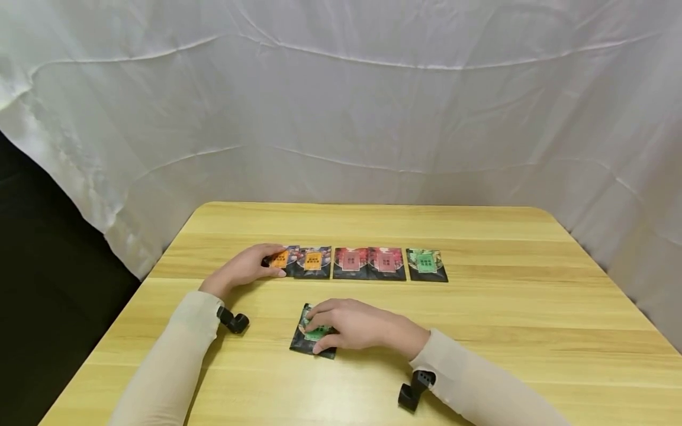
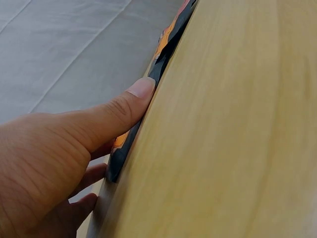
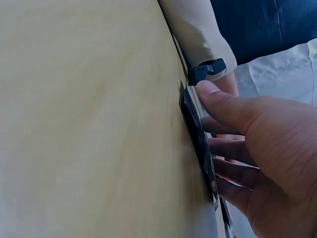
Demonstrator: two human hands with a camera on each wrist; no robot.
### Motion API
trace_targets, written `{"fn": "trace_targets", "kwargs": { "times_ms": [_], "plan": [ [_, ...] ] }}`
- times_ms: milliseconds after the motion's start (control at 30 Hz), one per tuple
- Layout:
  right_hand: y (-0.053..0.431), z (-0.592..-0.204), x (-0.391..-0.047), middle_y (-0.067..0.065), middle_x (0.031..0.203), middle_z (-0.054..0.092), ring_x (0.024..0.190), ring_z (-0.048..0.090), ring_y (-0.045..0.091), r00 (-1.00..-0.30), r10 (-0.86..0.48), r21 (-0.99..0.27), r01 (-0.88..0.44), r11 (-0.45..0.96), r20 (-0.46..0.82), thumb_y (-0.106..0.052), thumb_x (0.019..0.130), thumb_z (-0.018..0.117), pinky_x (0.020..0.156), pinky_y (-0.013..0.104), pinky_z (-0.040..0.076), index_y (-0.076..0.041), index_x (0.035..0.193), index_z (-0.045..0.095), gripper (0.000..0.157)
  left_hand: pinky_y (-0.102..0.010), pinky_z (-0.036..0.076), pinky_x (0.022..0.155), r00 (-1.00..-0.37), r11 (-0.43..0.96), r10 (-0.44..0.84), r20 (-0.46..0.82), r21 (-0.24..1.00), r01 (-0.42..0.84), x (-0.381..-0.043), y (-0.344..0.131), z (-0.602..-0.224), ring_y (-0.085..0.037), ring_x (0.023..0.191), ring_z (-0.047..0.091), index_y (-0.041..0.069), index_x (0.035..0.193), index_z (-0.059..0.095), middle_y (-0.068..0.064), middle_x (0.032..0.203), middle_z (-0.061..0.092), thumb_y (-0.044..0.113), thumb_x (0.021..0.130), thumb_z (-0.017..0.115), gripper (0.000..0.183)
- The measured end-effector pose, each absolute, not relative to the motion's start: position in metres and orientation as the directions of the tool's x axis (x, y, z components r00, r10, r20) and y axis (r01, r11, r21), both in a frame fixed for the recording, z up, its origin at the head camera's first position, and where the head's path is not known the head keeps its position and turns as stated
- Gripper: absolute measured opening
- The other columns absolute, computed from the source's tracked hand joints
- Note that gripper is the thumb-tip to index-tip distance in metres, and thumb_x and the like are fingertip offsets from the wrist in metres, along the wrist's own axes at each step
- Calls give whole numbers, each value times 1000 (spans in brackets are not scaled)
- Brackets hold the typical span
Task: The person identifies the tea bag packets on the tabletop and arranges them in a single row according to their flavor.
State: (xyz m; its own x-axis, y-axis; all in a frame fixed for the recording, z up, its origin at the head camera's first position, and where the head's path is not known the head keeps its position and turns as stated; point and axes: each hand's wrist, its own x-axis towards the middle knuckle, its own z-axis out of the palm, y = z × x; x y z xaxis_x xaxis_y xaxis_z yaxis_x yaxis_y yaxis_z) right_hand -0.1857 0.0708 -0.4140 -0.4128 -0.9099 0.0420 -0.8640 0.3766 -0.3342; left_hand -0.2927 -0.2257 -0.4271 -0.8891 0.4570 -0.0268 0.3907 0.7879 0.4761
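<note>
My left hand (image 1: 247, 264) is at the left end of a row of flat packets. It holds the end packet with an orange label (image 1: 279, 259), its thumb (image 2: 142, 89) against the near edge. Nearer to me, a dark packet with a green label (image 1: 318, 333) lies slightly turned on the table. My right hand (image 1: 354, 324) is over this packet, fingers spread across its top and thumb by its near edge. In the right wrist view the packet's dark edge (image 3: 195, 134) shows beside the fairly straight fingers.
Along the row follow another orange-labelled packet (image 1: 313, 262), two red-labelled packets, the left one (image 1: 350, 262) and the right one (image 1: 387, 262), and a green-labelled packet (image 1: 427, 264). They lie on a wooden table (image 1: 506, 307). A pale cloth (image 1: 341, 118) hangs behind it.
</note>
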Motion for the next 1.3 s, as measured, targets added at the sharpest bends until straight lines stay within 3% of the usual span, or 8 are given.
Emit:
{"fn": "trace_targets", "kwargs": {
  "times_ms": [167,600,867,1100,1300],
  "plan": [
    [78,-413,-187,0,134,57,126,50,14,-433,-900,-311,-864,396,55,-45,93,64,107,30,40,-18,126,66,43,-56,27,113,-890,791,454,-31,475,387,-294,-224,-427,-38,140,32,12,151,41,-16,152,39,50,88,69,79],
    [107,-413,-181,1,146,48,135,43,18,-473,-881,-331,-832,446,2,-34,98,61,110,35,37,-16,138,58,45,-56,26,113,-881,782,471,-27,474,404,-292,-225,-424,-39,139,32,9,151,40,-18,151,39,47,89,69,78],
    [127,-410,-180,-5,145,48,134,43,16,-535,-844,-407,-763,503,-42,-42,96,61,110,37,38,-19,135,61,45,-57,26,113,-883,780,468,-36,488,393,-290,-225,-422,-39,140,31,11,151,40,-17,152,38,46,90,69,76],
    [146,-413,-180,-3,136,54,127,47,15,-573,-819,-367,-763,533,2,-49,88,68,106,35,41,-21,125,66,46,-57,25,113,-883,776,469,-32,491,395,-290,-226,-424,-39,140,31,11,151,39,-17,152,37,48,89,68,78],
    [162,-412,-178,-2,138,52,129,46,18,-617,-787,-370,-729,575,-9,-48,87,70,106,39,42,-18,133,62,56,-57,25,113,-883,779,469,-36,489,394,-290,-226,-424,-40,140,30,11,151,39,-17,153,37,49,89,68,78]
  ]
}}
